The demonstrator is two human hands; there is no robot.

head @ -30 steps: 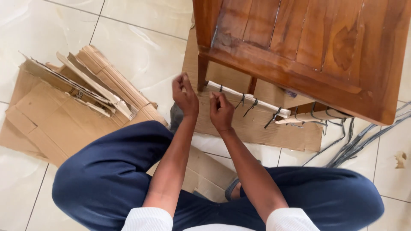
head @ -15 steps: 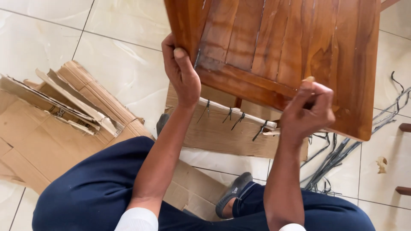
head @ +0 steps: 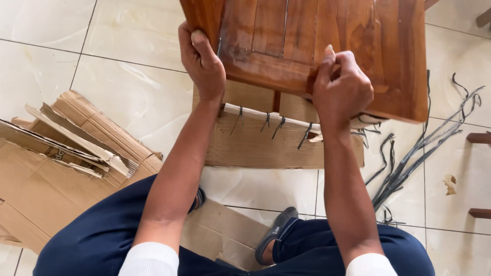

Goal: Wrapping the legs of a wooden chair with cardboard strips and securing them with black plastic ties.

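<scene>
**Both hands clamped on wooden panel edge**

Left hand grips the wooden panel at its near-left corner, fingers wrapped shut. Right hand pinches the near edge, fingers closed on it. Panel held above cardboard sheet w/ black ties to the right; bare floor tiles to the left.

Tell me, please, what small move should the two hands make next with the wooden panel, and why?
Probably lift the wooden panel a little higher and clear of the cardboard sheet. The left hand and right hand both grip its near edge, while a pale strip with dark ties hangs beneath it and loose black straps lie close by on the tiled floor.
</scene>
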